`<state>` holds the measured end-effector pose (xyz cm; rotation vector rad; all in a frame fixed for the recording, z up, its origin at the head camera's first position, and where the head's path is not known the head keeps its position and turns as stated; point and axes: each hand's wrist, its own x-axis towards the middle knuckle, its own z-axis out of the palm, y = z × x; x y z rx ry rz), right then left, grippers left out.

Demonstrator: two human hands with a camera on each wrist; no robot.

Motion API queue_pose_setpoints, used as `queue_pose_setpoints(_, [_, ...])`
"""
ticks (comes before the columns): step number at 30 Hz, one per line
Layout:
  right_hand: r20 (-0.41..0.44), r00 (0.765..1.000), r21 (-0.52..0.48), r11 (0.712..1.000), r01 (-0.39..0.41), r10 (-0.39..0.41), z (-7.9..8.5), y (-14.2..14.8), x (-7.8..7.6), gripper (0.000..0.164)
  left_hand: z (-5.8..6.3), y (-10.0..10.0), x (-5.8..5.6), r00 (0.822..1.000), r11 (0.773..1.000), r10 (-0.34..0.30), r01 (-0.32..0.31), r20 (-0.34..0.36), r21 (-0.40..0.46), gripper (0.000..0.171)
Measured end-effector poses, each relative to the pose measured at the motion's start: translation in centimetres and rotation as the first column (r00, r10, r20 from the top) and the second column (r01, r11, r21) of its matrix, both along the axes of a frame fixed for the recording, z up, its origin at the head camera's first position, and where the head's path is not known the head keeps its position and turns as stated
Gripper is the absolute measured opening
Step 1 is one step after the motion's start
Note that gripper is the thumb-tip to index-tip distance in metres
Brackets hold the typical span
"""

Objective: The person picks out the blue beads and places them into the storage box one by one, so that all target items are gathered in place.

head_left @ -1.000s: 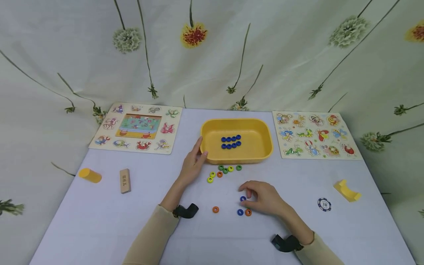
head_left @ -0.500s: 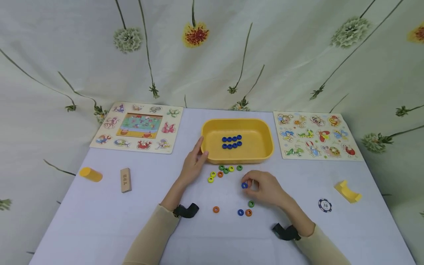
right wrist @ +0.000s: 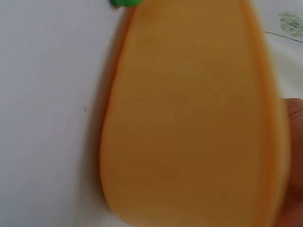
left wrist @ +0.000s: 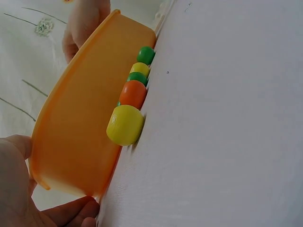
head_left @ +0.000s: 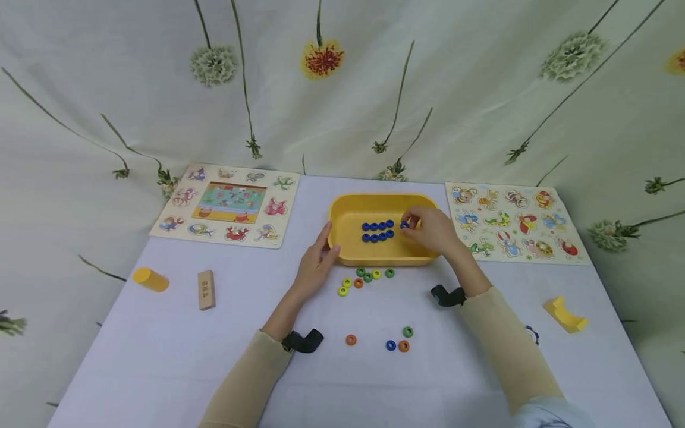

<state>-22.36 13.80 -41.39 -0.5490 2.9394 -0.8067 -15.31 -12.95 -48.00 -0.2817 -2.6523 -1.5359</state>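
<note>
My left hand (head_left: 313, 270) holds the left front corner of the yellow tray (head_left: 342, 257), thumb and fingers about its wall, as the left wrist view also shows. Over the tray's right half, my right hand (head_left: 432, 230) pinches a blue bead (head_left: 404, 225) between thumb and fingertips. Left of that bead, two rows of blue beads (head_left: 374, 238) lie on the tray floor. Whether the pinched bead touches the floor, I cannot tell. In the right wrist view the tray's outer wall (right wrist: 189, 118) hides the fingertips and bead.
Green, yellow and orange beads (head_left: 358, 283) lie before the tray. Nearer me are a blue bead (head_left: 391, 345), two orange ones and a green one (head_left: 408, 331). Picture boards (head_left: 275, 232) (head_left: 514, 252), a yellow cylinder (head_left: 151, 279), a wooden block (head_left: 206, 290) and a yellow arch (head_left: 565, 315) lie around.
My right hand has picked up the blue bead from the table and carried it forward into the tray. A green bead it had covered now shows. My left hand stays on the tray.
</note>
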Motion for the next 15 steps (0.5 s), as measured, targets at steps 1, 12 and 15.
queue_pose_setpoints(1, [0.028, 1.000, 0.032, 0.999, 0.006, -0.006, -0.2, -0.3, -0.4, 0.017, 0.0, 0.0, 0.0, 1.000, 1.000, 0.000, 0.000, 0.001, -0.001, 0.056])
queue_pose_setpoints(12, [0.137, 0.991, 0.198, 0.980, -0.029, 0.001, -2.0, -1.8, -2.3, 0.021, -0.2, 0.0, -0.1, 1.000, 1.000, 0.012, -0.012, 0.003, -0.008, 0.056])
queue_pose_setpoints(15, [0.138, 0.990, 0.164, 0.986, -0.014, -0.009, -1.5, -1.6, -1.6, 0.029, -0.2, -0.1, -0.1, 1.000, 1.000, 0.017, -0.017, 0.000, -0.011, 0.056])
